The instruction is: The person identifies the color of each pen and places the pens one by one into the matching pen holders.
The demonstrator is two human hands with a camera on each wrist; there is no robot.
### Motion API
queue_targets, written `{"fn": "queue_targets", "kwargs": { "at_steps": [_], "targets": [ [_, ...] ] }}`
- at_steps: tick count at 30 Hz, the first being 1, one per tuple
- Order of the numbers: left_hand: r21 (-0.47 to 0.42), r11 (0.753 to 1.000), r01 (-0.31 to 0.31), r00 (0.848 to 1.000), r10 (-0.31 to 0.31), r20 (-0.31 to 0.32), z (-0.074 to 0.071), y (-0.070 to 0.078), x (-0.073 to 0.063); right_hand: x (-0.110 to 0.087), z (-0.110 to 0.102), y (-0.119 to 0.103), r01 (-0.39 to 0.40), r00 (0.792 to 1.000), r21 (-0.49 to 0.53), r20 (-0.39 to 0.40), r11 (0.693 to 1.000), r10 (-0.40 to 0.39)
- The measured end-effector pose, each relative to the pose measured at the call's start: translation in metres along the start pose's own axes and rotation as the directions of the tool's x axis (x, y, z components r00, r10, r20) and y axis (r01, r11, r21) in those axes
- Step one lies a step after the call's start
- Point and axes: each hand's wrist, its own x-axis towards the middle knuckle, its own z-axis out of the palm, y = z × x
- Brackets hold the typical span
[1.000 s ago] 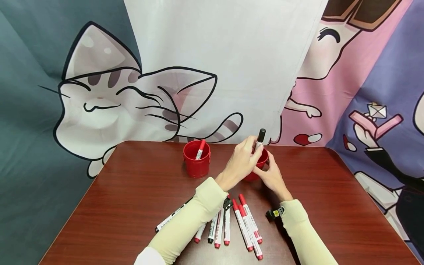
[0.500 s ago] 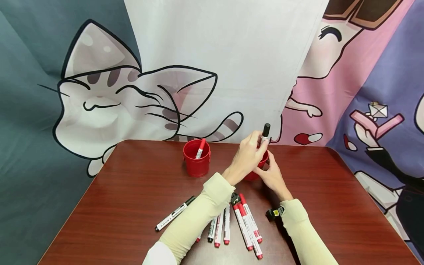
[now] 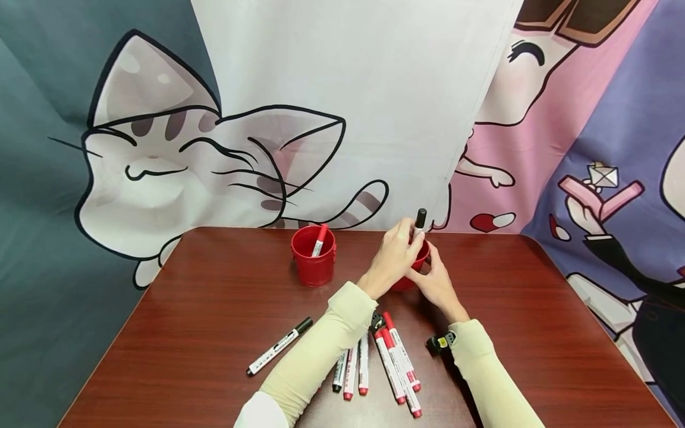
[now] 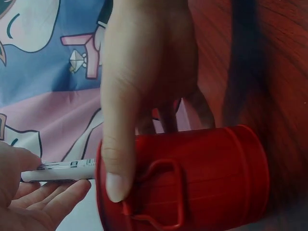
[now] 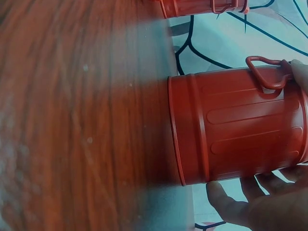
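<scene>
My left hand [image 3: 390, 258] pinches a marker [image 3: 421, 219] with a black cap, held upright cap-end up over the right-hand red bucket [image 5: 240, 125]. In the left wrist view the marker's white body [image 4: 77, 171] meets the bucket's rim; how deep its lower end sits is hidden. My right hand [image 3: 440, 284] grips this bucket from the right, its thumb [image 4: 118, 163] on the near side by the wire handle and its fingers [image 5: 226, 204] round the other side. Farther left stands a second red bucket [image 3: 314, 273] with a red-capped marker [image 3: 319, 241] leaning inside.
Several red-capped markers [image 3: 397, 365] lie on the brown table [image 3: 192, 333] before the right bucket. Beside my left forearm is a black-capped marker [image 3: 280, 346]; the sleeve hides part of the other markers [image 3: 350, 374]. A printed cloth [image 3: 353, 71] hangs behind.
My left hand first moves slightly right and up with the marker, then lowers it a little. The right hand keeps its hold on the bucket. The head view shifts slightly.
</scene>
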Motion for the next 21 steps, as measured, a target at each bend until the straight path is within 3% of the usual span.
{"fn": "queue_targets", "kwargs": {
  "at_steps": [4,11,21],
  "targets": [
    [0.036,0.999,0.016,1.0,-0.016,0.018,0.003,-0.005,-0.004,0.0,0.0,-0.001,0.003,1.0,-0.02,-0.003,1.0,-0.003],
    [0.009,1.0,0.024,0.998,-0.025,0.064,0.007,-0.01,-0.01,-0.001,-0.001,-0.004,-0.017,1.0,-0.024,0.006,1.0,0.017],
    [0.02,0.999,0.037,0.984,-0.04,0.174,0.005,-0.009,-0.014,-0.012,-0.003,-0.041,0.02,1.0,-0.021,0.01,1.0,-0.019]
  ]
}}
